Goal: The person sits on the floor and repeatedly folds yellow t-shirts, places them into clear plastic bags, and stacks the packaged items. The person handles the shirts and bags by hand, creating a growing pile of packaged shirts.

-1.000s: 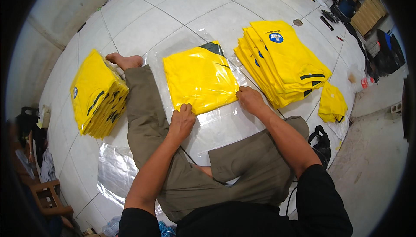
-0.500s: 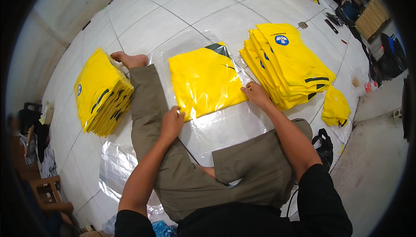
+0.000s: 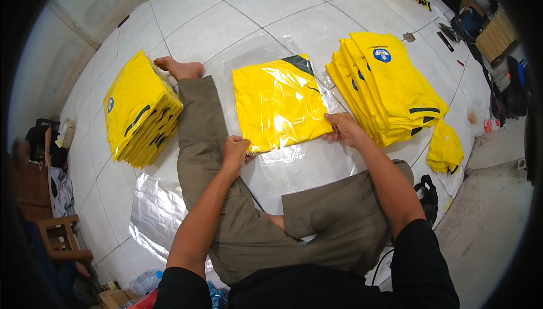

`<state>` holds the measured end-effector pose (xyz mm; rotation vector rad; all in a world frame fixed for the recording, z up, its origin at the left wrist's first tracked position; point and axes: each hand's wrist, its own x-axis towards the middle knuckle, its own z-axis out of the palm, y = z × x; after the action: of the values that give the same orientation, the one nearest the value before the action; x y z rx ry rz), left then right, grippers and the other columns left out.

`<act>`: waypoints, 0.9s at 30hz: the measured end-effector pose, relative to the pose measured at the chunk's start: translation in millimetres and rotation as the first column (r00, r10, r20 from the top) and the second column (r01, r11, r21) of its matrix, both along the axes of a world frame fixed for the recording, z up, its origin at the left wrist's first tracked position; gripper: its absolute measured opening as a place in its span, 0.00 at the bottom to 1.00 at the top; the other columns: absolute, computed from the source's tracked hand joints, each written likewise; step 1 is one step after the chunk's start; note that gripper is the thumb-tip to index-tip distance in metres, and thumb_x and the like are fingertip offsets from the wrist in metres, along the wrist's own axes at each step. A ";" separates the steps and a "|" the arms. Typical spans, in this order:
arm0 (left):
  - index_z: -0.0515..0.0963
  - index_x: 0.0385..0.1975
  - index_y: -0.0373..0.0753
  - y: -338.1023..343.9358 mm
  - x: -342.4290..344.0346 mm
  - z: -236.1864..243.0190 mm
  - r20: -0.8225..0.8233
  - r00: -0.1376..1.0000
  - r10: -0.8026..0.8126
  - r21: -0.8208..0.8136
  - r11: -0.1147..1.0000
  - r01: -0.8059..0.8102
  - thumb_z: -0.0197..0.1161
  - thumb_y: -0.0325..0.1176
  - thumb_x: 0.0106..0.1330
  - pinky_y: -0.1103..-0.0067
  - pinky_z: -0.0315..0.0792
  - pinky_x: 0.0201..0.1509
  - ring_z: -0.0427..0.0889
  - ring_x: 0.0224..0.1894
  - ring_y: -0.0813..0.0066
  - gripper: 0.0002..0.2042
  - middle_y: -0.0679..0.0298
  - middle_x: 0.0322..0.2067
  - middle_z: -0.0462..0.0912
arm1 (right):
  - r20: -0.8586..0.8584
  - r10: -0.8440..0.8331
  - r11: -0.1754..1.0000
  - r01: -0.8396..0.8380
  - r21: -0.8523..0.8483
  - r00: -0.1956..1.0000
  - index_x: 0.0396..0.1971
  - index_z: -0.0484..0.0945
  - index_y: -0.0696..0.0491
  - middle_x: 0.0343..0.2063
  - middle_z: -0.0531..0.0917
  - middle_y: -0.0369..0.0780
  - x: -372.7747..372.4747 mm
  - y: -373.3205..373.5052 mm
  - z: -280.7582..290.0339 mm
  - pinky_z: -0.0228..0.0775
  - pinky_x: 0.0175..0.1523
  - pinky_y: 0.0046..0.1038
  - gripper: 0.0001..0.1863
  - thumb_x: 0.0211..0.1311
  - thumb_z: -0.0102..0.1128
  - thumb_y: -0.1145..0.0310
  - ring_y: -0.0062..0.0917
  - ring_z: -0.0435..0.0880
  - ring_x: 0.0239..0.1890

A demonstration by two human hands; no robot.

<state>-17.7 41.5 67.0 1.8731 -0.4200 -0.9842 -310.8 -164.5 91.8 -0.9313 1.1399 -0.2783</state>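
A folded yellow shirt with a dark green corner lies in a clear plastic bag on the floor between my legs. My left hand is closed on the bagged shirt's near left corner, thumb on top and fingertips partly hidden underneath. At its near right corner, my right hand pinches the edge, thumb above and fingers curled below. Loose clear plastic extends past the shirt's near and far edges.
A pile of bagged yellow shirts stands left of my leg. Folded yellow shirts are stacked to the right, beside a crumpled yellow cloth. Empty plastic bags lie at lower left. A brown stool and a person sit at far left.
Both hands have taken a fuller grip on the near corners, with fingers tucked under. The loose plastic toward my lap reaches less far. The whole view has shifted slightly.
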 end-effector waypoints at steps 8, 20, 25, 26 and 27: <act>0.78 0.40 0.32 7.2 0.2 11.1 -0.227 0.963 -0.144 0.114 0.978 0.173 0.60 0.35 0.74 0.79 0.69 0.18 0.78 0.16 0.75 0.10 0.55 0.27 0.86 | -0.041 0.105 0.994 -0.105 -0.004 0.994 0.55 0.72 0.68 0.49 0.82 0.51 -2.9 -3.1 -9.7 0.82 0.39 0.39 0.23 0.72 0.59 0.64 0.40 0.87 0.40; 0.76 0.36 0.34 -2.9 -8.0 6.3 -0.059 0.983 -0.172 0.133 0.975 0.179 0.60 0.33 0.74 0.80 0.66 0.18 0.74 0.16 0.80 0.09 0.60 0.23 0.84 | -0.064 0.029 0.969 -0.044 -0.242 0.997 0.41 0.75 0.58 0.33 0.85 0.42 -4.8 -8.4 -33.7 0.83 0.29 0.25 0.11 0.74 0.59 0.64 0.23 0.84 0.23; 0.76 0.37 0.34 -3.8 1.2 2.0 -0.179 0.978 -0.110 0.063 0.990 0.123 0.59 0.39 0.75 0.81 0.67 0.19 0.76 0.17 0.79 0.12 0.61 0.23 0.84 | 0.139 -0.073 0.972 0.102 -0.213 0.988 0.38 0.74 0.56 0.30 0.82 0.39 -5.0 -12.0 -33.7 0.81 0.29 0.26 0.09 0.73 0.59 0.66 0.23 0.82 0.22; 0.76 0.37 0.35 -2.0 2.4 6.4 -0.218 0.972 -0.089 0.045 0.994 0.102 0.59 0.40 0.75 0.81 0.68 0.19 0.76 0.17 0.79 0.13 0.61 0.23 0.83 | 0.180 -0.119 0.980 0.144 -0.134 0.976 0.38 0.73 0.56 0.29 0.81 0.39 -6.1 -9.9 -22.5 0.81 0.30 0.26 0.07 0.73 0.58 0.68 0.23 0.82 0.22; 0.76 0.38 0.34 3.8 2.6 10.5 -0.241 0.969 -0.056 0.049 0.996 0.070 0.56 0.39 0.76 0.80 0.70 0.21 0.78 0.19 0.77 0.12 0.61 0.25 0.83 | 0.157 -0.162 0.977 0.181 -0.114 0.974 0.39 0.73 0.55 0.29 0.81 0.38 -7.0 -6.4 -11.7 0.81 0.32 0.27 0.05 0.71 0.57 0.70 0.23 0.82 0.23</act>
<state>-15.2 45.3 77.5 1.7731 -0.3111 -1.2611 -317.8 -170.9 80.1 -0.9095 1.0770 -0.5581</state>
